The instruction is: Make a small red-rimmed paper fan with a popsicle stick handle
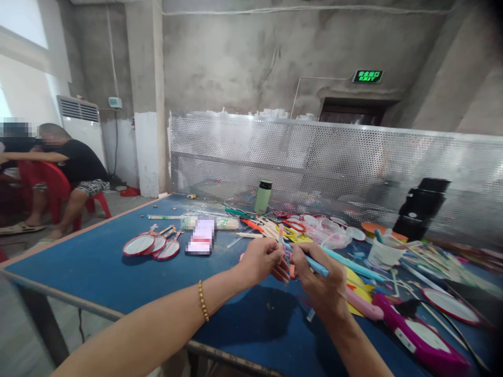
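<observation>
The left hand [262, 259] pinches a slim pale piece [281, 235] upright in its fingers; the right hand [324, 275] is closed around a blue pen-like tool [317, 266], which points toward ten o'clock, near the left hand. Both are above the blue counter [98, 277]. At four o'clock from the right hand lies a magenta device [426, 335]; at nine from the left, red-rimmed discs [138, 245]. Farther, at twelve, a green bottle [263, 198] stands before a perforated panel [243, 141].
</observation>
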A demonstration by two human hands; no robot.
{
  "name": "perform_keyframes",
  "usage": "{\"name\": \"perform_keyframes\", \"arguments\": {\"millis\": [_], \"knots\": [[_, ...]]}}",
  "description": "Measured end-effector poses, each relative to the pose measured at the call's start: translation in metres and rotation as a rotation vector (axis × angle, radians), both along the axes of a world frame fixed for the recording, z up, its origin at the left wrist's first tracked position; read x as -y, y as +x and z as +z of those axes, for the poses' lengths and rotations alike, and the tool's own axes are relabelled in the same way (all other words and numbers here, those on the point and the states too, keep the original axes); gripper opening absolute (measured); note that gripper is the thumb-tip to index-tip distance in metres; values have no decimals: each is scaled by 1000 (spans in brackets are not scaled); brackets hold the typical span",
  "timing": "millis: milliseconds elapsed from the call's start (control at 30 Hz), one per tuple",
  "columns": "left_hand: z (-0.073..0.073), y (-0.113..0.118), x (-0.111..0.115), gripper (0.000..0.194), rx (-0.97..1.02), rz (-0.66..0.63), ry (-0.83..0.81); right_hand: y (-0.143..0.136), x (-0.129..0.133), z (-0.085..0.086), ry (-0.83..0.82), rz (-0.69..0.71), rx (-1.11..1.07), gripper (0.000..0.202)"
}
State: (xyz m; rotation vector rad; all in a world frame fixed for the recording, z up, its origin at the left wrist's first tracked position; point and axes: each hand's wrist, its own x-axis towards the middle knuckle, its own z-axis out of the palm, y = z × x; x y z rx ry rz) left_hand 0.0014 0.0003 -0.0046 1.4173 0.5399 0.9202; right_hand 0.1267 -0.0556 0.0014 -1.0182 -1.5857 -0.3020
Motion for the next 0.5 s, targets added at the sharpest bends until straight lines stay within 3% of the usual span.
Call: {"name": "perform_keyframes", "arguments": {"millis": [500], "knots": [[-3,0,-2,13,14,-9,-7,0,-1,-1,3,9,-1,16]]}}
